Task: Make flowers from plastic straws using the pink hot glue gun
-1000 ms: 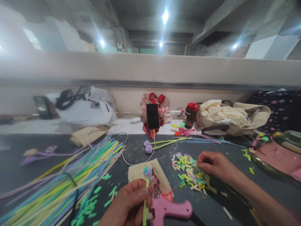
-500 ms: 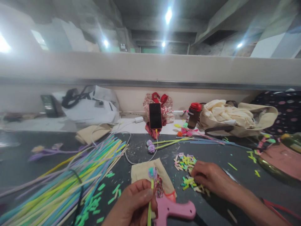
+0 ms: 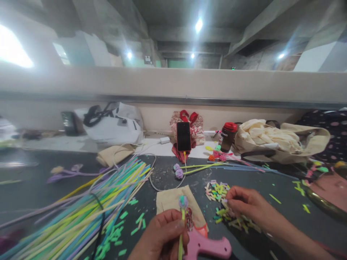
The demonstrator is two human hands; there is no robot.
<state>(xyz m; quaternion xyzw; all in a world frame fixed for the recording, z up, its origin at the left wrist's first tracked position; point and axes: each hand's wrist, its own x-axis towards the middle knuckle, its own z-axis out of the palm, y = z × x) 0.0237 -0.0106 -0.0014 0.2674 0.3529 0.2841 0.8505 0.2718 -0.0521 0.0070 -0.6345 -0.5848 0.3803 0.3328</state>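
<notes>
Lime stem (image 3: 180,246) in left grip (image 3: 164,233), tuft (image 3: 183,201) above

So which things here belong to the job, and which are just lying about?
Likely the job:
ball-tipped stem in the left hand
cut pieces at the right hand
long coloured strips
pink tool

Likely just lying about:
phone
red-capped bottle
white bag

We keep our left hand (image 3: 162,233) at the lower edge, thumb and bent forefinger pinched together, other fingers curled under. Our right hand (image 3: 248,202) is farther forward, fingers bent, thumb close to the forefinger; we cannot tell whether their tips meet. Our right forearm (image 3: 292,233), bare, slants from lower right.
</notes>
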